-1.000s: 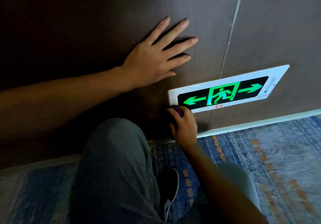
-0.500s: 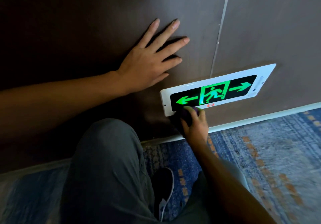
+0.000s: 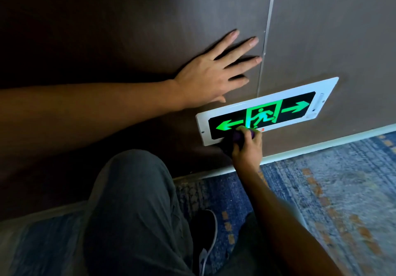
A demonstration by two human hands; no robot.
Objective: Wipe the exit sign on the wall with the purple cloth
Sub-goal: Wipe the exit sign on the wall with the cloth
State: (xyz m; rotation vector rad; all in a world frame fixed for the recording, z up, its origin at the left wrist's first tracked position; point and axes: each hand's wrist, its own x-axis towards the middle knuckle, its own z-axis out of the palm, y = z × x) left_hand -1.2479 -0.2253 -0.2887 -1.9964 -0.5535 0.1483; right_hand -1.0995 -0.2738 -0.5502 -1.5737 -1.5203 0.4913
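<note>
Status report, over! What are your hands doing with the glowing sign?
Left hand flat on wall. Right hand grips purple cloth, pressed on exit sign, lower left. Nothing in the way.

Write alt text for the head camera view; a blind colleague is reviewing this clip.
A person's right hand presses a bunched purple cloth against the lower left part of a lit green exit sign mounted low on a dark wall. Their left hand lies flat and open on the wall above the sign, and a bent knee and blue carpet fill the foreground.

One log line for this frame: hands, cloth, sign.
left hand flat on wall | right hand grips purple cloth | cloth on exit sign lower-left
</note>
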